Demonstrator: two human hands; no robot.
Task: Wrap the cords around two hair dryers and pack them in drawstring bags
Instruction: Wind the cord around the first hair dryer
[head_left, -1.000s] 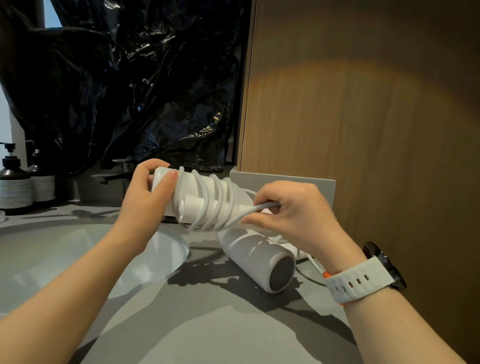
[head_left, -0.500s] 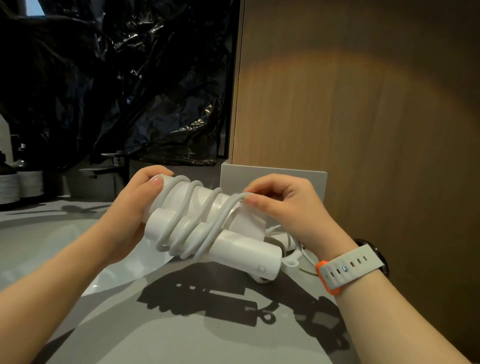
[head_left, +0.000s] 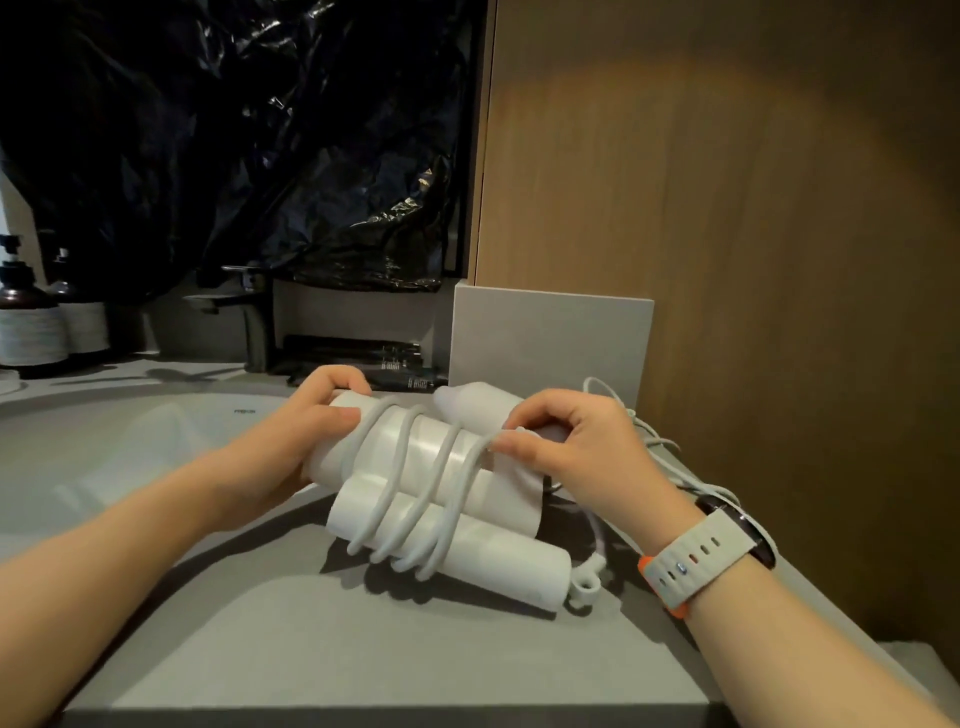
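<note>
Grey desk (head_left: 363, 649) in a bathroom, white sink (head_left: 104, 441) sunk into it on my left, wood panel wall (head_left: 727, 208) on the right, crinkled black plastic sheet (head_left: 234, 130) hanging across the back. Pump bottles (head_left: 31, 322) stand at the far left, a dark faucet (head_left: 244, 301) behind the sink, dark tubes (head_left: 395, 364) lying beside it, and a pale box (head_left: 550, 338) upright against the wood panel. I hold a white hair dryer (head_left: 428, 449) sideways, low over the desk in front of me, its handle folded alongside the barrel on my side. My left grip (head_left: 306, 431) is clamped round the left end of the barrel, thumb on top. A white cord (head_left: 415, 566) runs in several slanted loops round barrel and handle together. My right grip (head_left: 576, 447) pinches the cord between thumb and forefinger at the top right of the barrel, other fingers curled above. A small hang loop (head_left: 584, 582) sticks out of the handle's right end, near the desk; cannot tell if the handle touches the desk. A second hair dryer (head_left: 478, 402), also white, lies on the desk just behind the held one, partly hidden by my right grip. Its loose cord (head_left: 654, 441) trails toward the wood panel wall. A watch (head_left: 727, 540) with a pale strap is on my right wrist.
</note>
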